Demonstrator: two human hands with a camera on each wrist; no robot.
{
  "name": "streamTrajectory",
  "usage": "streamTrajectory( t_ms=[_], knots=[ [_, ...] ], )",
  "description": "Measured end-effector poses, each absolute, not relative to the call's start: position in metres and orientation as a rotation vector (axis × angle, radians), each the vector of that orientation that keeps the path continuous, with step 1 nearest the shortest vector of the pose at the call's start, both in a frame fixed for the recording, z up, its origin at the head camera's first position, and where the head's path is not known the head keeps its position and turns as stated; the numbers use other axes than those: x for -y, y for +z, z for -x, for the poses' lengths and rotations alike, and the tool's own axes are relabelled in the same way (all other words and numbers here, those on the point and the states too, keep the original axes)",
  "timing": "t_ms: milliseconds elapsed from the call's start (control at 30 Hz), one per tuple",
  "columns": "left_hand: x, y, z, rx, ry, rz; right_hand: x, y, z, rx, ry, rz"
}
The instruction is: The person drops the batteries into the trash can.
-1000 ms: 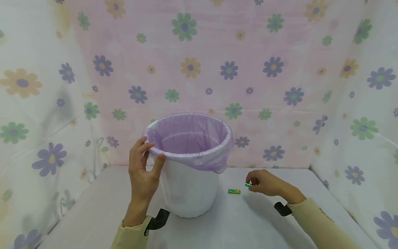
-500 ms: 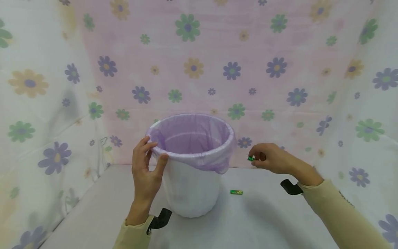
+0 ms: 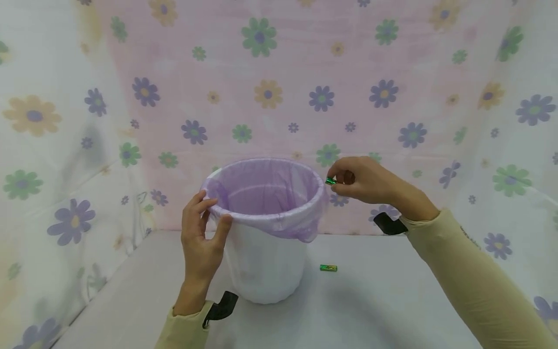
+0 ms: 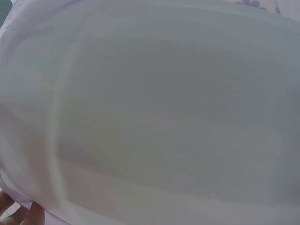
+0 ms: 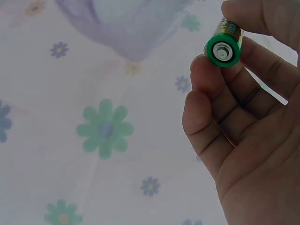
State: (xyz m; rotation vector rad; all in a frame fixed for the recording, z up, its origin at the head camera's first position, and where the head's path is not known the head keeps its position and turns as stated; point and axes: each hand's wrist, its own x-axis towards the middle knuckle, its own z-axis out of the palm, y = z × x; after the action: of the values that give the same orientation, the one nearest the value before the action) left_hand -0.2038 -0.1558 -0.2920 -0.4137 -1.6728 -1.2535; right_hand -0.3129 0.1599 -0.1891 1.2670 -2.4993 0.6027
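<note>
A white trash can (image 3: 266, 271) stands upright, lined with a purple plastic bag (image 3: 270, 194) folded over its rim. My left hand (image 3: 201, 247) holds the can at the left of the rim, thumb in front and fingertips over the edge. The can's white wall fills most of the left wrist view, with a few fingertips (image 4: 35, 213) in the corner. Pinched between thumb and fingers of my right hand (image 3: 368, 182) is a green and gold battery (image 5: 225, 44), raised just right of the rim. A second battery (image 3: 328, 267) lies right of the can.
The can stands on a white-covered table (image 3: 279, 327). Behind it hangs a pink flowered cloth (image 3: 279, 68), with white flowered cloths along both sides.
My right hand has lifted the battery from near the tabletop up to rim height, then in toward the trash can. The left hand stays at the rim.
</note>
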Motion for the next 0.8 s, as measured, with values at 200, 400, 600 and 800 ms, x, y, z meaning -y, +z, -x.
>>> streamTrajectory(
  t_ms=[200,400,600,800],
  knots=[
    [0.157,-0.293,0.204,1.675,-1.252,0.415,-0.127,-0.179,0.317,2.519,0.636,-1.318],
    [0.157,-0.293,0.205,1.672,-1.255,0.424,-0.101,-0.178,0.326,2.561,0.617,-1.327],
    [0.156,-0.292,0.204,1.679,-1.250,0.426,-0.082,-0.182,0.336,2.584,0.625,-1.340],
    [0.159,-0.297,0.208,1.665,-1.255,0.434,-0.064,-0.188,0.343,2.622,0.658,-1.360]
  ],
)
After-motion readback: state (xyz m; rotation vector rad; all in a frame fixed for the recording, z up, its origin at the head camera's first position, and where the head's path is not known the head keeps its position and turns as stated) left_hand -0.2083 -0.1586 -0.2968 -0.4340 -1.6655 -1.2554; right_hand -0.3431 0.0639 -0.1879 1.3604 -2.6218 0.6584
